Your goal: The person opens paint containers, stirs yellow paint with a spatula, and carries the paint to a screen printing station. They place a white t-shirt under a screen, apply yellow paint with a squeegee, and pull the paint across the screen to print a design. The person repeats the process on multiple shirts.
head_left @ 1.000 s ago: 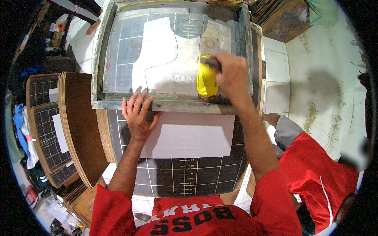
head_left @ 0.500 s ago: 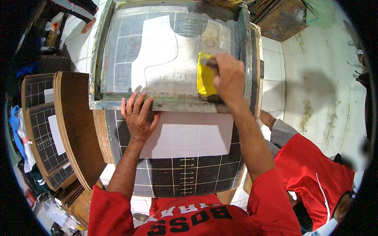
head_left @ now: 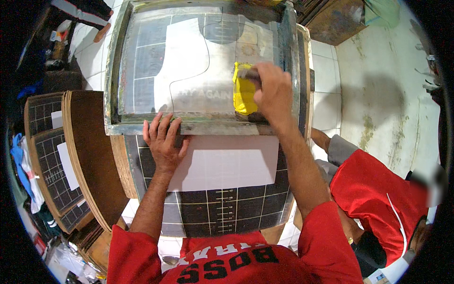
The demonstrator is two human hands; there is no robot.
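Observation:
A framed printing screen [head_left: 189, 128] lies over a dark gridded board [head_left: 194, 208]. Through its mesh shows a white cut piece [head_left: 182, 61] with a curved outline. My right hand [head_left: 273, 87] is closed around the dark top of a squeegee [head_left: 247, 75] on the right part of the mesh. Thick yellow ink [head_left: 243, 97] coats the squeegee and lies beneath it. My left hand [head_left: 163, 142] rests spread on the near edge of the frame, fingertips over the wood. Below the frame, part of a white sheet [head_left: 227, 163] lies on the board.
Several gridded boards [head_left: 52, 123] lean at the left beside a brown panel [head_left: 87, 151]. A co-worker in a red shirt [head_left: 378, 199] bends close by at the right. A stained pale wall [head_left: 378, 123] rises there. Another person's foot [head_left: 101, 33] is at the far left.
The view has shifted slightly. The yellow ink has changed shape a little around the squeegee. My left hand stays on the frame edge, and the co-worker has leaned slightly lower.

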